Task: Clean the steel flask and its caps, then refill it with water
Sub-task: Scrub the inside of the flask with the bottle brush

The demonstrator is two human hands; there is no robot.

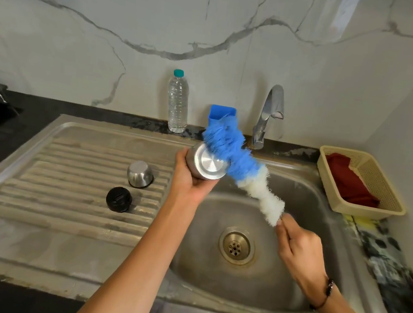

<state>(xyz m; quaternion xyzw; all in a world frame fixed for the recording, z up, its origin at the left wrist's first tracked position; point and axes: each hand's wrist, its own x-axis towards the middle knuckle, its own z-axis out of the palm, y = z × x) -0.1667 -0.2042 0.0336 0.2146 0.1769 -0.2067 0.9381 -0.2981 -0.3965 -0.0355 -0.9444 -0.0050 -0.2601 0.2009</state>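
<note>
The left hand [187, 177] wraps its fingers around the steel flask [205, 165], holding it tilted above the sink basin [276, 282] with its round base turned toward the camera. The right hand [300, 248] pinches the handle end of a blue-and-white bottle brush [240, 165], whose blue bristles press against the flask's far side and base edge. On the ribbed drainboard [66, 191] sit the steel cap [140, 174], upside down, and the black inner cap [118, 199], near each other. A plastic water bottle [177, 103] stands behind the sink beside a blue holder [218, 115]; the tap [270, 112] rises further right.
</note>
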